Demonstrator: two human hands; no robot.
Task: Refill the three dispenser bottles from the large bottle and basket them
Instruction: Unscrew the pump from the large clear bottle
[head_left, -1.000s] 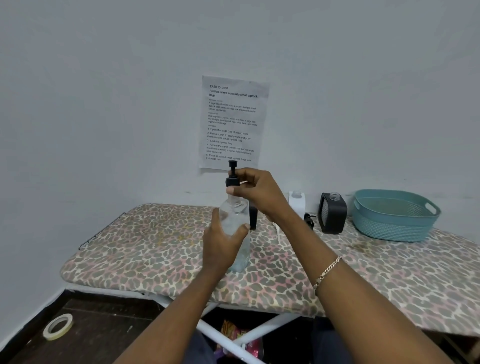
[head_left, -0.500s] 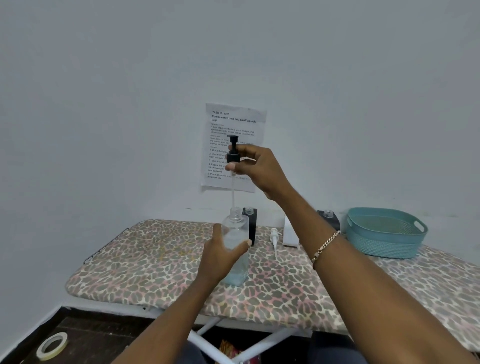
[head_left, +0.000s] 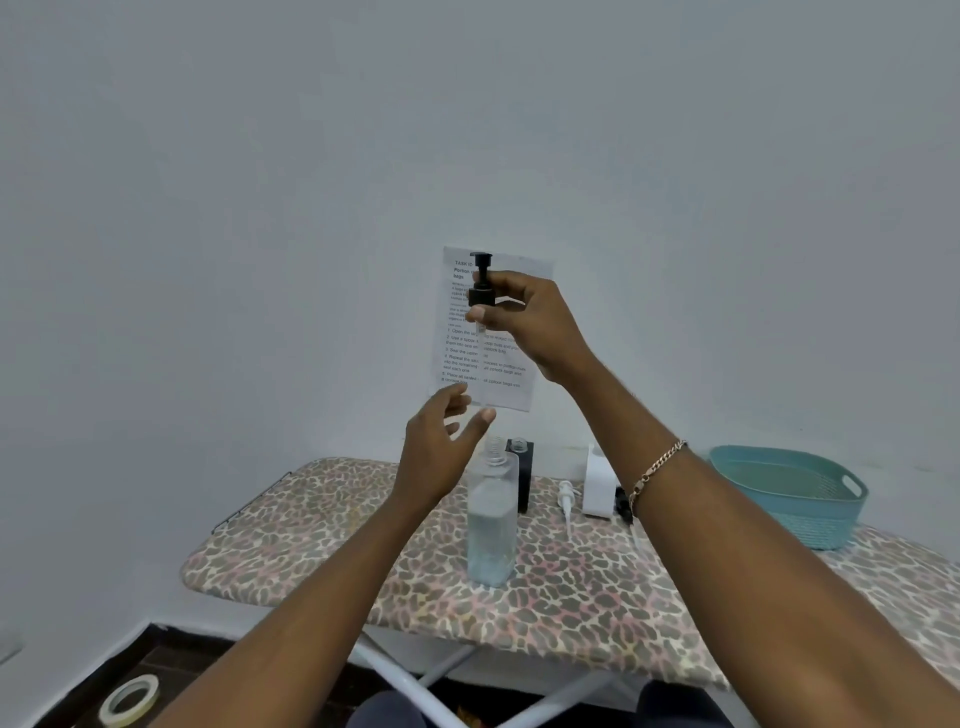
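Observation:
A clear bottle (head_left: 492, 525) with pale liquid stands uncapped on the leopard-print board (head_left: 363, 561). My right hand (head_left: 524, 317) pinches its black pump head (head_left: 481, 283) high above the bottle, the clear tube hanging down. My left hand (head_left: 441, 452) hovers with fingers spread just left of the bottle neck, under the tube's end, touching nothing. Behind the clear bottle stand a black bottle (head_left: 522, 475) and a white bottle (head_left: 597, 486), both without pumps. A white pump (head_left: 566, 496) lies between them. The teal basket (head_left: 789, 493) sits at the right.
A printed sheet (head_left: 493, 364) is stuck to the wall behind my hands. A small black part (head_left: 622, 506) lies by the white bottle. A roll of tape (head_left: 130, 701) lies on the dark floor at lower left. The board's white legs (head_left: 415, 680) cross below.
My right hand has lifted the pump head fully out of the clear bottle and higher up. My left hand has let go of the bottle and risen beside its neck.

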